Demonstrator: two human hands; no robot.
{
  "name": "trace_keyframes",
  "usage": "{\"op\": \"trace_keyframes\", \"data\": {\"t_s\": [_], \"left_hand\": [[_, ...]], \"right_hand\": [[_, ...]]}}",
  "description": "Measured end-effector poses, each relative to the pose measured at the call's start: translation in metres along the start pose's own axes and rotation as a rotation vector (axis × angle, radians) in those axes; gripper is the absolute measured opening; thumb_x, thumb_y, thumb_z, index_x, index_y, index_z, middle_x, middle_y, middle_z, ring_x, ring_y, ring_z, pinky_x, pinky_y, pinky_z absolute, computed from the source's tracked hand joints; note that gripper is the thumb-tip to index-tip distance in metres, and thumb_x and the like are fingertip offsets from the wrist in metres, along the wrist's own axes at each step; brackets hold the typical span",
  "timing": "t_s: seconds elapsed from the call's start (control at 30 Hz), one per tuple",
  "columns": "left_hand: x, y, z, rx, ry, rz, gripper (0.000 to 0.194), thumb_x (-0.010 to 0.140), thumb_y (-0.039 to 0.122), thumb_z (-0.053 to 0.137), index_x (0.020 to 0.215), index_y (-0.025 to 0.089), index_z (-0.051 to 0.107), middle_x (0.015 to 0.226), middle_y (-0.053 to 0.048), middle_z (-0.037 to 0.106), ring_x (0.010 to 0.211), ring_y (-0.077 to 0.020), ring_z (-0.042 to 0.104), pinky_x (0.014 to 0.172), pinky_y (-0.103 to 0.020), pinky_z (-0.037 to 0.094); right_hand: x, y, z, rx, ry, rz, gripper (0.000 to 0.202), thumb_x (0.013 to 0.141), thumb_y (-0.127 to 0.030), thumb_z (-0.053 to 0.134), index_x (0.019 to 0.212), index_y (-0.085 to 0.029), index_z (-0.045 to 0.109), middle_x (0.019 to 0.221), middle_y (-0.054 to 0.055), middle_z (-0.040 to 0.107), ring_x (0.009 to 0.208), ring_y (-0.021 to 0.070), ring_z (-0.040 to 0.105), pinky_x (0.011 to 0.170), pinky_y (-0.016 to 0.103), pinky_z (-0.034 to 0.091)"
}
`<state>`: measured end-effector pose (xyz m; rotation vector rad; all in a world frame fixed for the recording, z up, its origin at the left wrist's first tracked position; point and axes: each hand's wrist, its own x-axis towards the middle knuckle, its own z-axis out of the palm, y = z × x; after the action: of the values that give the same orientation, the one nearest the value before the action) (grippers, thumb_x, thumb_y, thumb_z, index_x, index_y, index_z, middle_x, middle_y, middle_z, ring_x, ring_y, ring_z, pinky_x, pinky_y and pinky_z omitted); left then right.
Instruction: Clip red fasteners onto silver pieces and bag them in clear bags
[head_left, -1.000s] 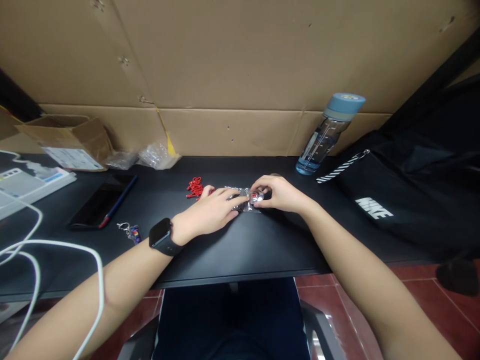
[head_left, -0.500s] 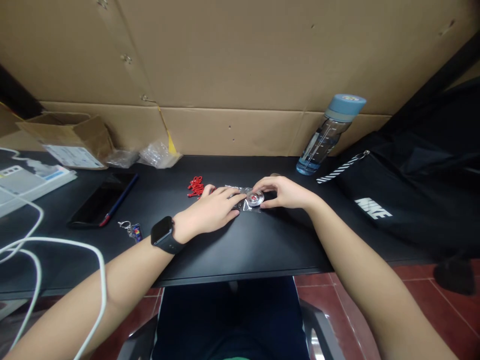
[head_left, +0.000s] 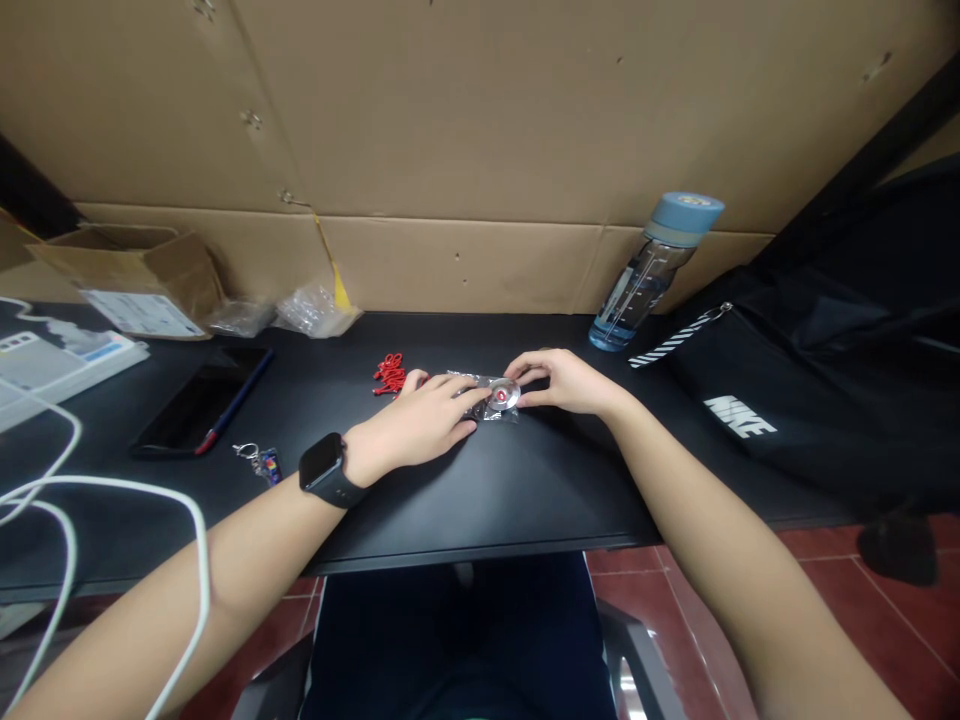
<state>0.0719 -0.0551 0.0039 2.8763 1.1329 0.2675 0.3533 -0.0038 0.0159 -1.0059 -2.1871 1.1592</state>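
Observation:
A round silver disc point(head_left: 502, 395) with a red centre lies on a clear plastic wrapper point(head_left: 513, 416) on the black table. My left hand point(head_left: 431, 415), a black watch on its wrist, is spread flat over the left side of the wrapper, its fingertips reaching the disc's edge. What lies beneath that palm is hidden. On the other side, my right hand point(head_left: 566, 382) curves its thumb and fingers round the disc's right edge, pinching it. A tangle of red cord point(head_left: 389, 374) rests just beyond my left thumb.
Left on the table point(head_left: 495, 500) are a phone point(head_left: 202, 400), a keychain point(head_left: 268, 464), a small cardboard box point(head_left: 139, 280), plastic packaging point(head_left: 315, 308) and a looping white cable point(head_left: 196, 520). A water bottle point(head_left: 649, 280) and a black bag point(head_left: 810, 400) stand at right.
The disc has shifted slightly left towards my left fingers, with my right hand moving along. My left hand has stayed almost still.

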Motion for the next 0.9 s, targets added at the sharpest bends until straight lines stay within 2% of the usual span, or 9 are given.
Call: {"op": "trace_keyframes", "data": {"t_s": [0.27,0.4,0.53,0.73,0.9], "left_hand": [[-0.0007,-0.0010,0.0015,-0.008,0.016,0.003,0.048,0.106,0.033,0.049,0.154,0.030,0.047,0.156,-0.013,0.053,0.139,-0.0341,0.052,0.105,-0.050,0.037],[-0.0001,-0.0014,0.0011,-0.015,0.001,-0.003,0.050,0.105,0.033,0.051,0.155,0.030,0.045,0.158,-0.013,0.051,0.141,-0.0340,0.051,0.107,-0.050,0.036],[0.0004,-0.0008,-0.0001,-0.022,-0.006,0.002,0.050,0.105,0.034,0.052,0.154,0.030,0.046,0.157,-0.013,0.052,0.141,-0.0331,0.051,0.108,-0.050,0.036],[0.0003,-0.0008,-0.0003,-0.017,-0.003,0.003,0.051,0.105,0.033,0.051,0.155,0.030,0.044,0.157,-0.013,0.052,0.140,-0.0335,0.052,0.106,-0.050,0.037],[0.0007,-0.0025,0.0006,-0.038,-0.010,0.004,0.052,0.104,0.034,0.052,0.156,0.028,0.044,0.158,-0.013,0.051,0.141,-0.0339,0.051,0.107,-0.050,0.038]], "right_hand": [[-0.0009,-0.0040,0.0006,-0.022,-0.025,0.014,0.039,0.076,-0.036,0.086,0.111,-0.022,0.078,0.112,0.007,0.080,0.113,0.0271,0.075,0.108,0.045,0.056],[-0.0005,-0.0027,0.0028,0.017,-0.011,0.013,0.043,0.076,-0.037,0.087,0.114,-0.019,0.076,0.113,0.009,0.080,0.110,0.0267,0.077,0.104,0.044,0.059],[-0.0008,-0.0046,0.0039,-0.013,0.029,0.015,0.039,0.075,-0.037,0.087,0.107,-0.019,0.075,0.108,0.008,0.079,0.106,0.0265,0.078,0.097,0.040,0.062],[-0.0007,-0.0079,0.0053,-0.040,0.033,-0.010,0.044,0.069,-0.039,0.091,0.104,-0.019,0.075,0.106,0.008,0.080,0.106,0.0269,0.078,0.098,0.040,0.062],[0.0013,-0.0036,0.0086,-0.008,0.046,-0.019,0.046,0.072,-0.039,0.090,0.111,-0.019,0.074,0.109,0.010,0.081,0.105,0.0267,0.078,0.100,0.043,0.061]]}}
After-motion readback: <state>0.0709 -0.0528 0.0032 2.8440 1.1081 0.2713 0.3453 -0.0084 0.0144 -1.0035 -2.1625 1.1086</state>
